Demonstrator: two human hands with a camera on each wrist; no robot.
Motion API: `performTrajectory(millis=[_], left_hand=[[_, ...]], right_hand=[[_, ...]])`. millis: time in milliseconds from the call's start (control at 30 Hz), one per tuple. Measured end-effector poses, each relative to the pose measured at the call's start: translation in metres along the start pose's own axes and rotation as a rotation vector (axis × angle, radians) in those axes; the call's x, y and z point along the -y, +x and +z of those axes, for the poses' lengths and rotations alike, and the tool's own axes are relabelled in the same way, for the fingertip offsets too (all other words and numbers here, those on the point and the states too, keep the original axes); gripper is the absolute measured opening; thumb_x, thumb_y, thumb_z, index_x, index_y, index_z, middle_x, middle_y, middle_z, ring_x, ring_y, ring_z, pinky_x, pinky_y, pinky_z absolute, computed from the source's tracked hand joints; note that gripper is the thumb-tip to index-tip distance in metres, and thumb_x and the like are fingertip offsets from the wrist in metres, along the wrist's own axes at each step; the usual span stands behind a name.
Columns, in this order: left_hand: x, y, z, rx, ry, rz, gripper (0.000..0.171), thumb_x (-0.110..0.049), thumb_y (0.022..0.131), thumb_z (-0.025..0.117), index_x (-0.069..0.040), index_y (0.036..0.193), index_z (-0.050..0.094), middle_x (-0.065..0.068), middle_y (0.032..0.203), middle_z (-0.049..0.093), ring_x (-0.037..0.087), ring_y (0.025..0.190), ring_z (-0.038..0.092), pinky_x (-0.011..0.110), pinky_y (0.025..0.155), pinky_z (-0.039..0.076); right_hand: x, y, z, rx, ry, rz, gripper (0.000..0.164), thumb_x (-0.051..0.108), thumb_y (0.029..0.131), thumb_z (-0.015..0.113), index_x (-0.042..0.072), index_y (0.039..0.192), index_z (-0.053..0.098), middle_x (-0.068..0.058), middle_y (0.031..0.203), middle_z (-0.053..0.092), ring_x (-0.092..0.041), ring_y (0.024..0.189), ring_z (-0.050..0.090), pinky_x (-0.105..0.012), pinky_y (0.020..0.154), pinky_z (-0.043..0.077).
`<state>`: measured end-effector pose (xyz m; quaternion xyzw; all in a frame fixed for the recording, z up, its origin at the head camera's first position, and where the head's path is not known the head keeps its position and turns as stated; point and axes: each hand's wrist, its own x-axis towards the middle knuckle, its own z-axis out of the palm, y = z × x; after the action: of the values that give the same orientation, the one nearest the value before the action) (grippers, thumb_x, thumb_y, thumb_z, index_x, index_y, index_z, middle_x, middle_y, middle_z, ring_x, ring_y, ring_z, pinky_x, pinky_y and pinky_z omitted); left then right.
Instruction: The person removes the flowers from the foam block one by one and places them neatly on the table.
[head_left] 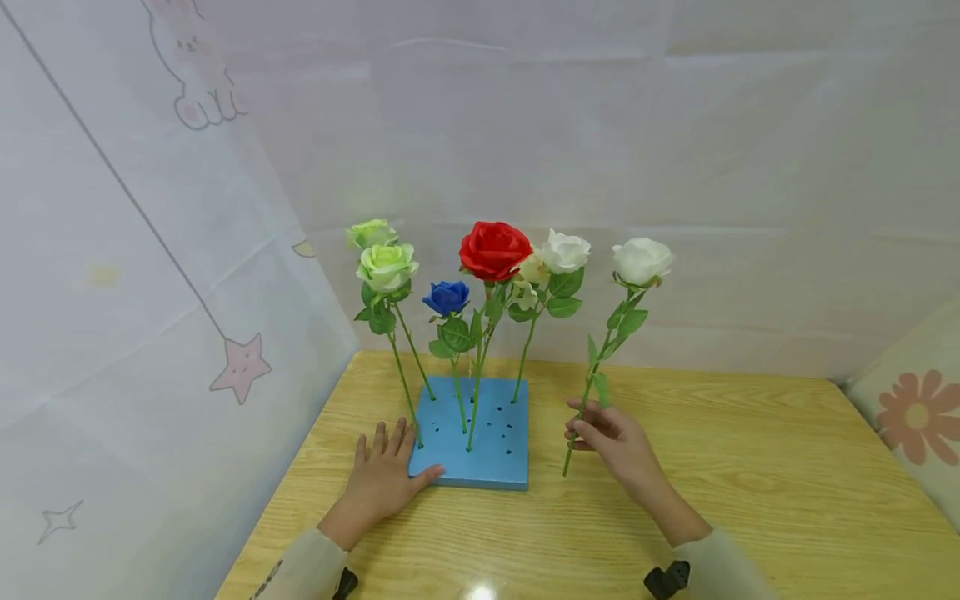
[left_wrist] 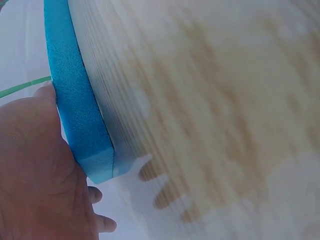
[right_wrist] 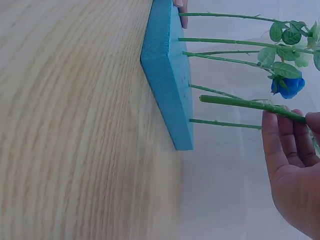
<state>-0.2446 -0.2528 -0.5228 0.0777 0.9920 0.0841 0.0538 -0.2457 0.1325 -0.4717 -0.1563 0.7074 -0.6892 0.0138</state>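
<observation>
A white rose (head_left: pixel 642 262) on a long green stem (right_wrist: pixel 235 102) is pinched between the thumb and fingers of my right hand (head_left: pixel 611 437). Its stem end points down, to the right of a blue foam block (head_left: pixel 480 477) with holes in its top. My left hand (head_left: pixel 381 479) lies with spread fingers at the block's left front corner, thumb along its edge. Several flowers stand in the block: a red rose (head_left: pixel 495 251), a blue rose (head_left: pixel 447 297), two light green roses and another white rose (head_left: pixel 566 252). Behind the red rose, a pale yellowish flower is partly hidden.
The block sits on a wooden table (head_left: pixel 735 467), left of the middle. Patterned cloth (head_left: pixel 675 125) hangs behind the table and along both sides. A black wrist camera (head_left: pixel 667 578) is worn at my right sleeve.
</observation>
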Motion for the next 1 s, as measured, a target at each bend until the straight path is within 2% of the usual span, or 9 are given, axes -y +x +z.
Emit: performTrajectory(millis=[233,467,733,1000], left_hand=[[0.0,0.0,-0.001,-0.008,0.025,0.006,0.106,-0.086,0.09,0.03,-0.01,0.163,0.019,0.015,0.169,0.011,0.045,0.154,0.0,0.069,0.119,0.002],[0.003,0.002,0.004,-0.018,0.044,0.01,0.108,-0.088,0.088,0.026,-0.011,0.164,0.019,0.015,0.169,0.013,0.046,0.154,0.004,0.07,0.118,0.003],[0.003,0.002,0.004,-0.011,0.038,0.006,0.107,-0.088,0.089,0.027,-0.01,0.163,0.02,0.015,0.169,0.013,0.046,0.154,0.003,0.07,0.118,0.002],[0.002,0.001,0.002,-0.011,0.027,0.004,0.106,-0.086,0.09,0.029,-0.01,0.163,0.019,0.015,0.169,0.013,0.045,0.154,0.0,0.07,0.118,0.001]], right_hand=[[0.001,-0.01,-0.007,0.014,-0.037,0.022,0.039,0.018,0.102,0.063,0.0,0.137,0.059,-0.01,0.108,0.071,-0.021,0.099,0.072,-0.048,0.085,0.059],[0.004,-0.019,-0.011,0.023,-0.018,0.118,0.042,0.02,0.102,0.065,0.003,0.139,0.058,-0.016,0.109,0.068,-0.024,0.099,0.071,-0.051,0.088,0.058],[0.004,-0.026,-0.015,0.055,-0.035,0.181,0.046,0.023,0.102,0.064,0.003,0.142,0.055,-0.021,0.113,0.066,-0.028,0.102,0.07,-0.041,0.086,0.06],[0.003,-0.032,-0.017,0.097,-0.015,0.208,0.049,0.026,0.103,0.063,0.002,0.144,0.052,-0.021,0.113,0.065,-0.026,0.101,0.07,-0.041,0.086,0.06]])
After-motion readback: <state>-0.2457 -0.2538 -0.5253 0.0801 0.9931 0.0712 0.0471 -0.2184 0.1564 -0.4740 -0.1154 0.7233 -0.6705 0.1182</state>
